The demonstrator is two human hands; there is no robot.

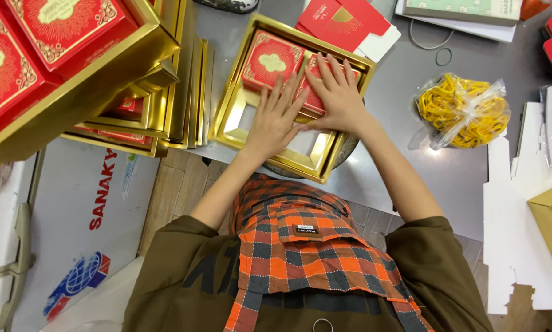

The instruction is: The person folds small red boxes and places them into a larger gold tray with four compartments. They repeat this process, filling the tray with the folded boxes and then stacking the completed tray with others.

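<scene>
1. At the near edge of the grey bench, a gold tray box is lying partly over the edge, just in front of the person, so both hands are reaching it without stretching.
2. The left hand is pressing flat, fingers spread and closed on nothing, on the seam between the 2 red boxes; it appears to be pushing them down level.
3. The right hand is lying flat, likewise open, on the right red box, which is sitting in the tray's far right compartment.
4. The left red box is sitting snug in the far left compartment; the 2 near compartments are showing bare.
5. At the left edge, a stack of gold trays, some holding red boxes, is standing tilted, apparently kept within reach.
6. Toward the right edge, a clear bag of yellow rubber bands is lying well apart from the hands.
7. At the far edge, flat red cartons are lying just beyond the tray.
</scene>
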